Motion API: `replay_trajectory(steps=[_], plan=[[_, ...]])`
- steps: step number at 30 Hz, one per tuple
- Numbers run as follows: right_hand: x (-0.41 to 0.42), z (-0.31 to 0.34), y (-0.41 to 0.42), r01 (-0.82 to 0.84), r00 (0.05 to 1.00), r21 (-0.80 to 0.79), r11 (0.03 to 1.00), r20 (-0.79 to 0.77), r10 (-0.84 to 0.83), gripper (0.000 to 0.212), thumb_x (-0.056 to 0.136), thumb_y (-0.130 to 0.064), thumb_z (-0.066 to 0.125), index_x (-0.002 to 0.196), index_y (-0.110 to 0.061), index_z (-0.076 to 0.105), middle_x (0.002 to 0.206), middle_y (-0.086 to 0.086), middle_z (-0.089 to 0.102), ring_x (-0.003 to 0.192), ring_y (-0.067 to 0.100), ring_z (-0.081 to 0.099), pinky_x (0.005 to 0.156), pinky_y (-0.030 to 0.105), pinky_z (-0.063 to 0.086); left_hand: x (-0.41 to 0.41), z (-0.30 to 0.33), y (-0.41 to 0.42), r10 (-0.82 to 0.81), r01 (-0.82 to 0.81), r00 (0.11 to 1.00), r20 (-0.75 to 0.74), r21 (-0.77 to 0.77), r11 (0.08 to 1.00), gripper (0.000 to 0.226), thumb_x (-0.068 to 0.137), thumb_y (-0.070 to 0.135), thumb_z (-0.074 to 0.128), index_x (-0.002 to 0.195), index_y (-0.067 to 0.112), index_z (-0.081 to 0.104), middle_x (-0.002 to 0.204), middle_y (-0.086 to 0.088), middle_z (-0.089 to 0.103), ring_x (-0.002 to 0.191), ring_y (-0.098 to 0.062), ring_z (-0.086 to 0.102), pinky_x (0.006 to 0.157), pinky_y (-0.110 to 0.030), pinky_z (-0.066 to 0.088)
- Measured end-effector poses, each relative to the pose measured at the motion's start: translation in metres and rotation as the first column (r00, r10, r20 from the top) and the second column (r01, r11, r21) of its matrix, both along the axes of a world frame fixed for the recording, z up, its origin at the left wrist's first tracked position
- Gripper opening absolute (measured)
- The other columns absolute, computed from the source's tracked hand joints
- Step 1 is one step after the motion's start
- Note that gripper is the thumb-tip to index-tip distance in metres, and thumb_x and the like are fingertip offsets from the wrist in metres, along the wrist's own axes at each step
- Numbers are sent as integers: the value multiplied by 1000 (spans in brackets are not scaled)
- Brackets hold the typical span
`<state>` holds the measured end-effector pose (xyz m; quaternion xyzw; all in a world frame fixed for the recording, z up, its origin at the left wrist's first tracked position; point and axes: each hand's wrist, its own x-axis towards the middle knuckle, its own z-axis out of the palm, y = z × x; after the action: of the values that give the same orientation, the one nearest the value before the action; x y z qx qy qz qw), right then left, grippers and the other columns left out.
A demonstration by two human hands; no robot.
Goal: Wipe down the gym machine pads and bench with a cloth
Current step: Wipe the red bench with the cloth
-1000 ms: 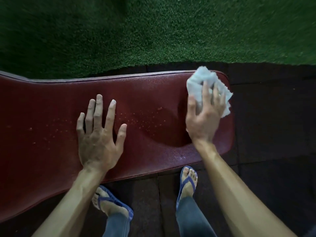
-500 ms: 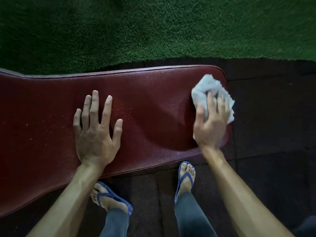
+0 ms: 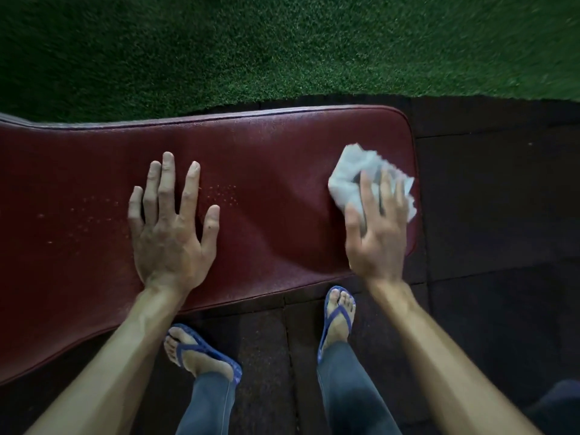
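Note:
A dark red padded bench [image 3: 276, 158] runs from the left edge to the right of centre. My left hand [image 3: 171, 227] lies flat on it, fingers spread, holding nothing. My right hand [image 3: 376, 233] presses a crumpled white cloth [image 3: 351, 174] onto the bench's right end, fingers laid over the cloth. Small droplets [image 3: 222, 193] speckle the pad beside and left of my left hand.
Green artificial turf [image 3: 282, 48] lies beyond the bench. Dark rubber floor tiles [image 3: 496, 215] surround its right end and near side. My feet in blue flip-flops [image 3: 337, 312] stand close to the bench's near edge.
My right hand has slid the cloth from the bench's far right corner toward the near edge. The left hand stays planted.

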<state>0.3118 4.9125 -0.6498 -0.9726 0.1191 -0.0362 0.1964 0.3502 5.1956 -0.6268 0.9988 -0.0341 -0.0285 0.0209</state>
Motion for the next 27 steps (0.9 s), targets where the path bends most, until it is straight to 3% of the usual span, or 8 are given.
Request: replay_trajectory(steps=[4,7,9,11,15,19,24,27], plan=[[70,1,49,198,979,52,979,37,-200,55,103,-42,39,152,-17,40,160,18,32,151,37,21,123,52,18,0,-1,1,3,-3,1000,-4,1,1000,61,101,48,28,157,25,18,166,-6,9,154,-24,12,123,-48,13],[50,10,89,-59,997,70,996,45,56,53,104,-42,38,151,-19,42,160,16,34,151,38,21,121,53,22,-1,0,0,6,-6,1000,0,7,1000,61,101,48,29,157,25,18,166,-6,9,154,-24,12,123,-47,13],[13,16,85,-288,958,56,956,15,288,52,105,-44,38,152,-23,40,161,13,32,152,36,20,120,53,26,-1,0,-1,4,-4,1000,0,2,1000,61,101,48,30,157,25,18,166,-6,10,154,-24,12,124,-46,13],[-23,14,56,-393,919,16,919,-21,393,51,105,-46,37,152,-27,38,161,11,32,152,34,22,120,52,27,0,0,0,7,-7,1000,-5,-2,1000,61,101,48,29,157,25,19,166,-6,10,154,-24,12,124,-47,13],[-20,6,-2,-186,979,-51,981,-91,181,56,105,-49,24,154,-24,34,163,12,28,152,35,21,121,56,19,-1,-2,2,11,-11,1000,-2,-1,1000,61,101,49,28,156,25,20,166,-7,11,154,-24,12,124,-46,12],[59,2,23,61,998,29,998,-24,-60,62,104,-49,22,154,-15,36,162,20,26,152,43,15,125,51,12,0,-3,0,3,-3,1000,9,-3,1000,61,101,49,30,156,24,21,166,-7,12,154,-25,13,123,-46,12],[54,13,104,-137,990,100,985,33,134,54,103,-43,34,150,-19,44,161,15,31,152,40,17,121,55,20,-1,-3,1,-3,3,1000,18,14,1000,60,101,47,30,156,24,22,166,-7,13,153,-25,15,123,-46,13],[33,21,117,-168,986,269,949,27,167,53,103,-42,35,153,-23,39,165,9,24,155,32,6,123,54,16,1,-3,2,-18,18,1000,22,32,999,57,103,45,28,156,24,24,165,-7,15,153,-24,16,123,-45,15]])
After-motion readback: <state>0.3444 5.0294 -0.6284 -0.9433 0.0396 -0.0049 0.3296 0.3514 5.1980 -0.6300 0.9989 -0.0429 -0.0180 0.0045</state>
